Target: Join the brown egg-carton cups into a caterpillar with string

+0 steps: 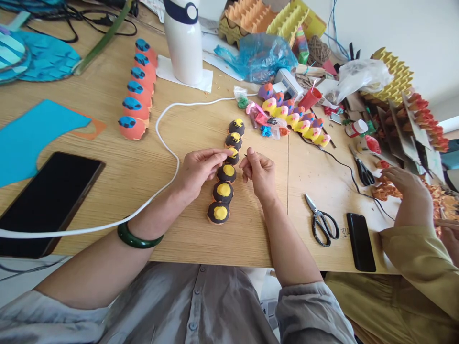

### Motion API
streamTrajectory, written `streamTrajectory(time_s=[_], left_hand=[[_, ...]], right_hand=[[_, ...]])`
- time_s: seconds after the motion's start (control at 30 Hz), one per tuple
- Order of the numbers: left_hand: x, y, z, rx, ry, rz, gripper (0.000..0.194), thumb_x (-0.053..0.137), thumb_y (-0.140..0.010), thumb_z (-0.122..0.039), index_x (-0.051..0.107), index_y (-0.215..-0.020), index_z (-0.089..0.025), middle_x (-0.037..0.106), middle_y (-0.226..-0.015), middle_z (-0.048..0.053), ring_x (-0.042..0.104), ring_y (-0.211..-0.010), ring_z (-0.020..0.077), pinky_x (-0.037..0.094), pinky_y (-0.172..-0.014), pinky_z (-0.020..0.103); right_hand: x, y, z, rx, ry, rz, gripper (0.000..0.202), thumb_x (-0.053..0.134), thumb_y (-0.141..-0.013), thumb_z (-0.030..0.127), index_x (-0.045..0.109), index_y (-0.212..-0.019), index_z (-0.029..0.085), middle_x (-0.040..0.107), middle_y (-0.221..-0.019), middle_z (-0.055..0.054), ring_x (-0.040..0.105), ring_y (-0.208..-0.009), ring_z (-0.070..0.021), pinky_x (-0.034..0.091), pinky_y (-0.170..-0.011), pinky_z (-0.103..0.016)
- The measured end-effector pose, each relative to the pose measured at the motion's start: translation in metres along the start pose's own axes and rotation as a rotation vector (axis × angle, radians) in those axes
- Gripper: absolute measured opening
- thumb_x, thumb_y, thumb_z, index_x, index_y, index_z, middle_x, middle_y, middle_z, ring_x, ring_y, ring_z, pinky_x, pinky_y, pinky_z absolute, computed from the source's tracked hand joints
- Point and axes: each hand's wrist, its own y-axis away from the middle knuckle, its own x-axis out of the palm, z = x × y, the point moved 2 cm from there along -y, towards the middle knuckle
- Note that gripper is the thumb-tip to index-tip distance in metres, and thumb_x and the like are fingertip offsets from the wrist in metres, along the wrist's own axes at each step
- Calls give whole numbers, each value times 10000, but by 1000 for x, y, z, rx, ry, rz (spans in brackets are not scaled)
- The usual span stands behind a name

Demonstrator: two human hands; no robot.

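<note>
A strip of egg-carton cups (pixel 223 191), coated black with yellow patches on top, runs away from me on the table. Thin black marks lie on the yellow of the far cups. My left hand (pixel 202 167), with a green bangle at its wrist, has thumb and forefinger together at the third cup from the far end, the fingertips touching its yellow patch. Whatever they pinch is hidden. Just right of the strip, my right hand (pixel 260 172) is closed, thumb against forefinger, with a small dark bit (pixel 245 155) showing at the tips.
An orange strip with blue patches (pixel 138 100) and a white bottle (pixel 184 48) stand behind. A white cable (pixel 158 129) crosses at left, near a large phone (pixel 50 200). Scissors (pixel 321 222) and another phone (pixel 360 241) lie right, beside a co-worker's hand (pixel 412 191).
</note>
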Motion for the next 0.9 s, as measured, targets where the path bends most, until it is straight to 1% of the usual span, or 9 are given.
streamTrajectory(time_s=[0.07, 0.17, 0.23, 0.33, 0.43, 0.5, 0.57, 0.73, 0.9], left_hand=[[1, 2, 0, 46, -37, 10, 271, 812, -723, -369, 850, -911, -178, 564, -580, -28, 361, -490, 56, 258, -437, 217], [2, 4, 1, 130, -120, 67, 324, 835, -743, -410, 850, -981, -189, 674, -661, -3, 506, -559, 89, 384, -496, 225], [3, 5, 1, 190, -165, 114, 347, 847, -754, -444, 846, -990, -190, 741, -765, 23, 601, -642, 121, 467, -570, 243], [3, 7, 2, 293, -216, 126, 313, 833, -790, -472, 842, -924, -189, 766, -818, 36, 659, -725, 151, 524, -665, 270], [2, 9, 1, 354, -260, 77, 253, 802, -834, -451, 835, -867, -203, 777, -834, 34, 678, -771, 165, 542, -720, 286], [1, 9, 0, 368, -278, 45, 217, 788, -852, -427, 834, -875, -216, 789, -864, 33, 688, -801, 173, 545, -739, 291], [1, 10, -1, 400, -302, 26, 191, 778, -865, -407, 832, -885, -224, 790, -873, 31, 690, -815, 176, 541, -749, 295], [0, 11, -5, 482, -405, 12, 148, 758, -880, -364, 837, -908, -242, 769, -872, 32, 682, -842, 175, 520, -757, 288], [0, 13, -8, 419, -418, -3, 210, 719, -897, -358, 840, -1023, -241, 785, -1001, 60, 684, -931, 189, 516, -767, 272]], right_hand=[[2, 1, 2, -4, -2, 26, 639, 591, -858, 792, 619, -601, 208, 365, -415, 88, 328, -367, -56, 365, -373, -212], [6, 4, 3, -14, -5, 70, 637, 605, -845, 793, 623, -602, 205, 375, -418, 92, 333, -366, -52, 372, -374, -210], [8, 6, 4, -20, -6, 89, 619, 634, -841, 773, 617, -601, 202, 386, -427, 93, 332, -366, -48, 353, -368, -208], [11, 9, 6, -19, 14, 110, 612, 641, -851, 753, 606, -596, 198, 411, -445, 86, 335, -377, -44, 325, -372, -208], [11, 10, 10, -19, 38, 128, 653, 566, -880, 782, 626, -606, 193, 401, -441, 79, 344, -394, -49, 333, -400, -212], [10, 10, 11, -9, 37, 114, 683, 506, -901, 798, 636, -617, 191, 382, -430, 80, 349, -395, -54, 346, -414, -215], [9, 9, 11, -1, 21, 94, 678, 495, -906, 798, 640, -638, 192, 411, -443, 76, 383, -401, -58, 374, -423, -216], [9, 7, 11, -19, -29, 100, 507, 724, -822, 694, 652, -736, 200, 603, -597, 49, 529, -493, -72, 493, -496, -219], [7, 5, 10, -18, -56, 33, 452, 776, -797, 650, 664, -817, 213, 648, -674, 42, 553, -538, -75, 534, -546, -227]])
